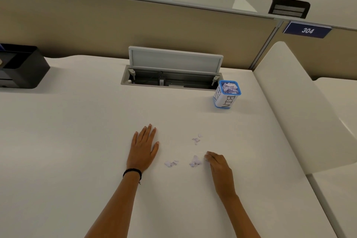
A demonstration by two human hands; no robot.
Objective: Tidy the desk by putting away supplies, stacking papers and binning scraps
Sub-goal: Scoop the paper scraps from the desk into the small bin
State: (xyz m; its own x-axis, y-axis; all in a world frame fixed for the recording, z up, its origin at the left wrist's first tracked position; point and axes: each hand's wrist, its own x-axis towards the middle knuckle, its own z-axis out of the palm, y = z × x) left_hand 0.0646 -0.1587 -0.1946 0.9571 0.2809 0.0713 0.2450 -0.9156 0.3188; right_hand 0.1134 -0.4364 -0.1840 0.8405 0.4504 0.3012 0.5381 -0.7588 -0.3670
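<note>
Left hand (144, 147) flat and released on the desk (77, 131), right hand (218, 164) curled at near scraps (195, 162), grasp unclear; tiny bits may scatter or drop before reaching the far-right bin (228, 93).

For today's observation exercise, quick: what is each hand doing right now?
Left hand: open, flat on the desk.
Right hand: curled over a paper scrap; grip cannot be told.
</note>
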